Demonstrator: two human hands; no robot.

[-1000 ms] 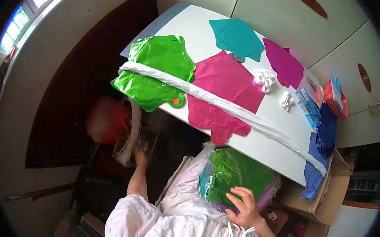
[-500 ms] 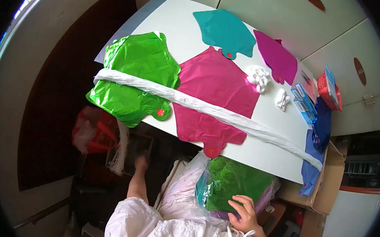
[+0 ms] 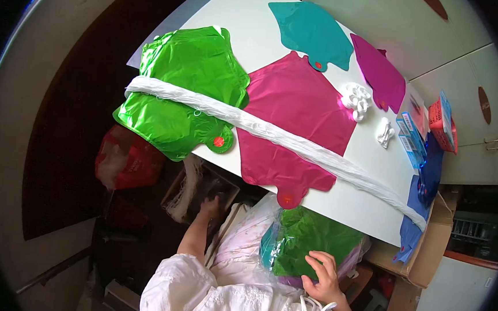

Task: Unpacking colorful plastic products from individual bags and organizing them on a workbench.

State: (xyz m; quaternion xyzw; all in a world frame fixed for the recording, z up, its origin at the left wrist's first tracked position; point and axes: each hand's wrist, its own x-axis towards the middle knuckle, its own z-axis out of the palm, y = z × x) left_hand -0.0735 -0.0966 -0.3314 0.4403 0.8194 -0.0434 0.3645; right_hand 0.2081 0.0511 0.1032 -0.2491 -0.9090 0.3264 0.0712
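My right hand [image 3: 324, 276] lies with its fingers apart by a clear plastic bag [image 3: 265, 255] of green foil sheets [image 3: 312, 241] on my lap. Down in the shadow under the table's edge, my left hand [image 3: 212, 206] reaches beside a box [image 3: 227, 183] with white string [image 3: 184, 191] hanging over it; its fingers are too dark to make out. On the table, a long skein of white string [image 3: 284, 142] crosses a shiny green flat foil balloon [image 3: 192, 65] and a pink one [image 3: 298, 107]. Each has a rounded tab at the near edge.
Farther back on the white table [image 3: 225, 6] lie a teal foil balloon [image 3: 315, 33], a purple one [image 3: 376, 72] and bundled white string [image 3: 355, 100]. Blue boxes [image 3: 411, 141] and a red basket [image 3: 440, 125] stand right, above a cardboard box [image 3: 427, 249]. A red bag [image 3: 130, 159] sits lower left.
My left hand has moved to the right and is now beside the box under the table. My right hand stays by the bag. The whole view has shifted slightly.
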